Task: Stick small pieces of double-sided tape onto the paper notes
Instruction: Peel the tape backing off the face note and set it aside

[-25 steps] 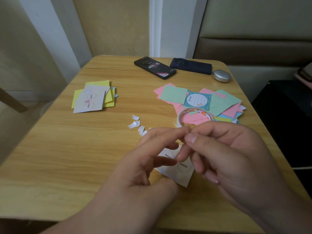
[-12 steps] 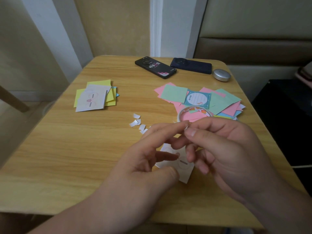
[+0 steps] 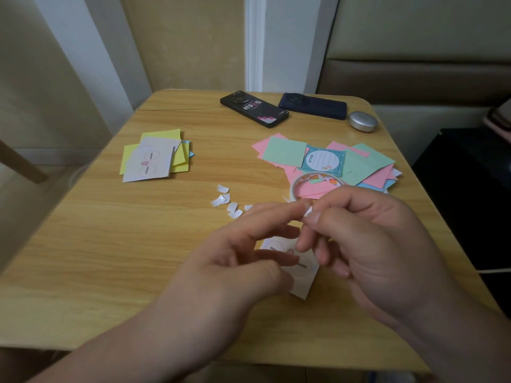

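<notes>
Table (image 3: 110, 244) before cream walls (image 3: 193, 37); right hand (image 3: 387, 250) pinches tape piece (image 3: 307, 212), left hand (image 3: 221, 286) touches it with straight forefinger.

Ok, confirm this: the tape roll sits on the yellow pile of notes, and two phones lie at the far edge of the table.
No. The head view shows the tape roll sitting on the pink and green pile of notes at the right, not the yellow pile at the left. The black phone and the dark blue phone do lie at the far edge of the table.
</notes>
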A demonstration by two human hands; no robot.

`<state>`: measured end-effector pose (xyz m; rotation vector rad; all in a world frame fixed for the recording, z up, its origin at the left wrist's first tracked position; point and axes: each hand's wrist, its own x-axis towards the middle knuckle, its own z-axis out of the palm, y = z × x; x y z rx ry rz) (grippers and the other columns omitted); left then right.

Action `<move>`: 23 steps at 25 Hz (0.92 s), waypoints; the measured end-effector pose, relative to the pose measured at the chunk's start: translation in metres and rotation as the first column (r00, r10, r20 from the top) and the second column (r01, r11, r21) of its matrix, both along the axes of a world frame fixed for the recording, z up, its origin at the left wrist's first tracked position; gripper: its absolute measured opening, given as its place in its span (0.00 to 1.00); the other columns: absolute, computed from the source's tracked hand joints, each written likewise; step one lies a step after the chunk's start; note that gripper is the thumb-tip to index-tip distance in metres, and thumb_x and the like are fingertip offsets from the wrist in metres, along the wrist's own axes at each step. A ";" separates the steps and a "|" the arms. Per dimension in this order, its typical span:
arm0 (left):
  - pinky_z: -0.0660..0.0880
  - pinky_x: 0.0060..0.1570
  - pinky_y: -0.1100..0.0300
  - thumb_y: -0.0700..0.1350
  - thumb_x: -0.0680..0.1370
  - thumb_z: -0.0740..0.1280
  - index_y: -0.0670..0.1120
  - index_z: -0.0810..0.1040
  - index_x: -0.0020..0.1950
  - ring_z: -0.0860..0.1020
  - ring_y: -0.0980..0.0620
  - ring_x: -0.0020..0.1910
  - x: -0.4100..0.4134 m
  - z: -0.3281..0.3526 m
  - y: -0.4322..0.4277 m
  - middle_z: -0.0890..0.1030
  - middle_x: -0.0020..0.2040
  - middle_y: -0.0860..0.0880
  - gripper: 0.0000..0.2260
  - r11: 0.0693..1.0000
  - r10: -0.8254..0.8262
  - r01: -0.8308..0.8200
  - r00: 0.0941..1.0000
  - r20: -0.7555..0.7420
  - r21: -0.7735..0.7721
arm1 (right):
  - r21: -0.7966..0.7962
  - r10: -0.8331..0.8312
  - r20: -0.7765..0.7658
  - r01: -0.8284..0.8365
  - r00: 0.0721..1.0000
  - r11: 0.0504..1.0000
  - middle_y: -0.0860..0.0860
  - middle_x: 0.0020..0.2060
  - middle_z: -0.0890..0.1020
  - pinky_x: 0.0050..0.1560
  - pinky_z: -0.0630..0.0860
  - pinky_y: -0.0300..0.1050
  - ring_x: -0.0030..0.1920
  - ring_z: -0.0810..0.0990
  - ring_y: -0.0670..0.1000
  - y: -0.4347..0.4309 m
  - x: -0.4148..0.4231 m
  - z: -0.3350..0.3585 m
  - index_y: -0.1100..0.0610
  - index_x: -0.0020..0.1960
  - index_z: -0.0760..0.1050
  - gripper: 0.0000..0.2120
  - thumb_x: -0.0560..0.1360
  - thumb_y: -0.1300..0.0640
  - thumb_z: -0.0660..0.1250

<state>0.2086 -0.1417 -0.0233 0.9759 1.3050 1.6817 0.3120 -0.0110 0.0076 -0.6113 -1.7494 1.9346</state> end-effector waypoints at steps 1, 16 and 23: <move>0.77 0.57 0.55 0.41 0.61 0.69 0.48 0.83 0.62 0.78 0.47 0.59 -0.001 0.001 0.000 0.79 0.62 0.41 0.28 1.000 -0.006 0.006 0.998 0.056 -0.005 | -0.005 0.011 0.002 -0.011 1.000 1.000 0.61 0.26 0.79 0.21 0.66 0.34 0.24 0.71 0.49 0.001 -0.001 -0.001 0.60 0.30 0.79 0.09 0.68 0.68 0.69; 0.78 0.39 0.57 0.34 0.64 0.69 0.41 0.85 0.46 0.81 0.50 0.40 -0.016 0.016 0.005 0.83 0.43 0.45 0.13 0.976 0.206 -0.150 0.873 0.442 -0.159 | 0.149 0.071 0.039 -0.076 0.997 0.986 0.56 0.25 0.78 0.23 0.67 0.37 0.24 0.71 0.48 0.008 -0.003 -0.014 0.59 0.29 0.76 0.06 0.64 0.64 0.64; 0.78 0.38 0.56 0.32 0.75 0.68 0.43 0.84 0.43 0.79 0.52 0.35 -0.067 0.025 0.005 0.84 0.40 0.47 0.08 0.844 0.496 -0.446 0.860 0.117 -0.299 | 0.943 -0.020 0.232 -0.219 0.973 0.252 0.42 0.31 0.76 0.32 0.73 0.45 0.33 0.73 0.44 0.035 -0.049 -0.023 0.50 0.38 0.79 0.05 0.71 0.53 0.65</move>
